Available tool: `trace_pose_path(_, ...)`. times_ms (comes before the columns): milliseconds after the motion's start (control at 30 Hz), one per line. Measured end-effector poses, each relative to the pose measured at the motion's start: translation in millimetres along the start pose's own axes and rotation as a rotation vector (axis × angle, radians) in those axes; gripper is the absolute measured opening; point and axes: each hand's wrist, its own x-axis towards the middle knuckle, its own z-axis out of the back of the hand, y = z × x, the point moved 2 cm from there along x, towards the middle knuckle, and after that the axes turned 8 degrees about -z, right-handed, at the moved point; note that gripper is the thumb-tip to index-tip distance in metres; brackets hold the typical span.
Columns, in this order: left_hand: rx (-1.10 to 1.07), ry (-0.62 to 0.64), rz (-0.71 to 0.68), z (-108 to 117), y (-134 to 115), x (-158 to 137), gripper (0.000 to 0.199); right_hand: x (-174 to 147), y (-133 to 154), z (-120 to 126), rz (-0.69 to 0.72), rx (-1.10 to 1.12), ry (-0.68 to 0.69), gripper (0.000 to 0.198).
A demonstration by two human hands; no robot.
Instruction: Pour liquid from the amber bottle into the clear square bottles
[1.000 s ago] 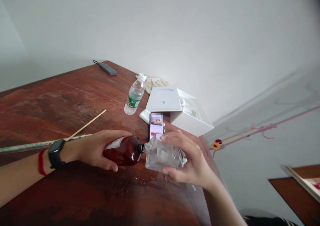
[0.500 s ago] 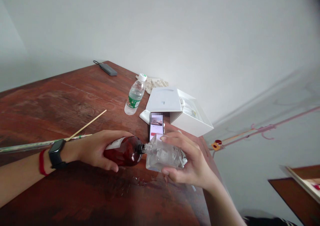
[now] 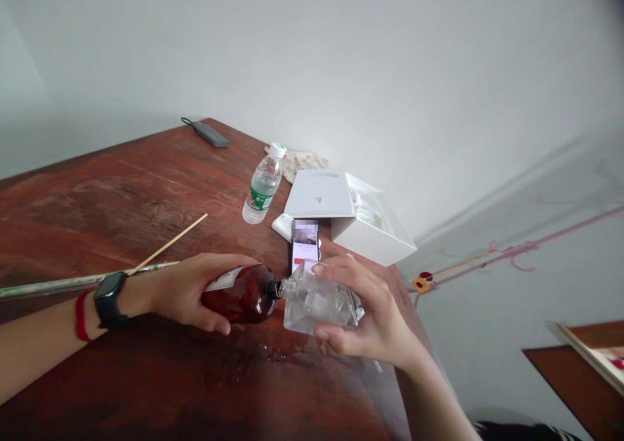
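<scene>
My left hand (image 3: 190,295) is wrapped round a dark red-brown bottle (image 3: 249,298) with a pale label, tipped on its side with its black neck pointing right. My right hand (image 3: 370,311) grips a clear square bottle (image 3: 316,301), also lying sideways, its mouth facing left. The two mouths meet end to end above the table. Whether liquid passes between them I cannot tell. Below them, a small wet patch (image 3: 270,353) shines on the wooden table (image 3: 160,376).
Behind the hands stand a capped water bottle (image 3: 262,191) with a green label, a phone (image 3: 305,249) with a lit screen, and an open white box (image 3: 375,243). A thin wooden stick (image 3: 170,241) lies left, near a long wrapped stick (image 3: 58,286). A grey device (image 3: 210,134) rests at the far corner.
Both hands keep their grips and the bottles stay mouth to mouth, with barely any shift. The picture on the phone screen has changed slightly.
</scene>
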Motion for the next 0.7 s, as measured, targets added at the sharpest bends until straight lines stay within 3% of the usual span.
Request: trace_pose_path(700, 0.021, 0.003, -0.031, 0.6, 1.2, 1.3, 0.087, -3.8, -5.3, -4.3, -0.006, 0.041, -0.022, 0.060)
